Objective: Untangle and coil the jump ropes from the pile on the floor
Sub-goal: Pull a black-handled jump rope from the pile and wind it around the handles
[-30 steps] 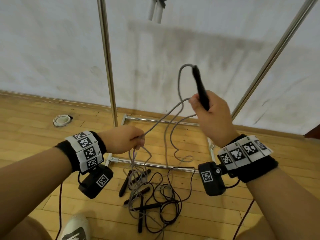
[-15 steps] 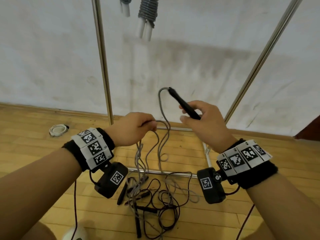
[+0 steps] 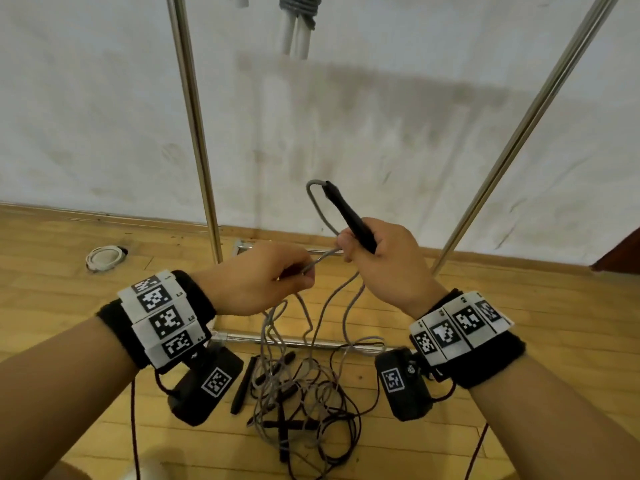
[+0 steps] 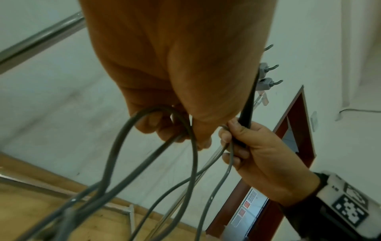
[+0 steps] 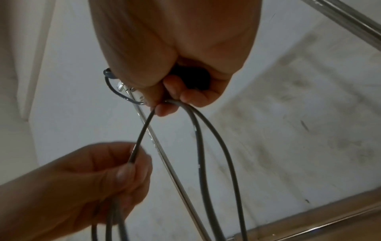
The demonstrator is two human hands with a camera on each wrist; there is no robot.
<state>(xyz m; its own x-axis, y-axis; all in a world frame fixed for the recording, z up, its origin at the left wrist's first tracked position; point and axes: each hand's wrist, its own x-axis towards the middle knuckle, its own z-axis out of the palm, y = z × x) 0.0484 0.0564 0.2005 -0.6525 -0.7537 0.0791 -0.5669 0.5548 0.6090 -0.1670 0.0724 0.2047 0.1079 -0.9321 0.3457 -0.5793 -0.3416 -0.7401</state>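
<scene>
My right hand point(image 3: 377, 258) grips the black handle point(image 3: 349, 216) of a grey jump rope, tip pointing up and left, and also pins loops of the grey cord point(image 5: 198, 130) under its fingers. My left hand point(image 3: 263, 275) pinches the same grey cord point(image 3: 322, 259) just left of the right hand. In the left wrist view the cord point(image 4: 156, 146) loops through the left fingers and the right hand point(image 4: 257, 146) holds the handle point(image 4: 248, 107). Grey strands hang down to a tangled pile point(image 3: 304, 403) of grey and black ropes with black handles on the wooden floor.
A metal rack stands ahead, with an upright pole point(image 3: 194, 126), a slanted pole point(image 3: 526, 123) and a base bar point(image 3: 242, 337) crossing just behind the pile. A coiled grey rope with white handles point(image 3: 298, 19) hangs on it. A white coil point(image 3: 105, 258) lies at left.
My right hand lowered the handle from head height, then turned it upright again. My left hand rose and came close to the right, feeding grey cord into the right hand's grip.
</scene>
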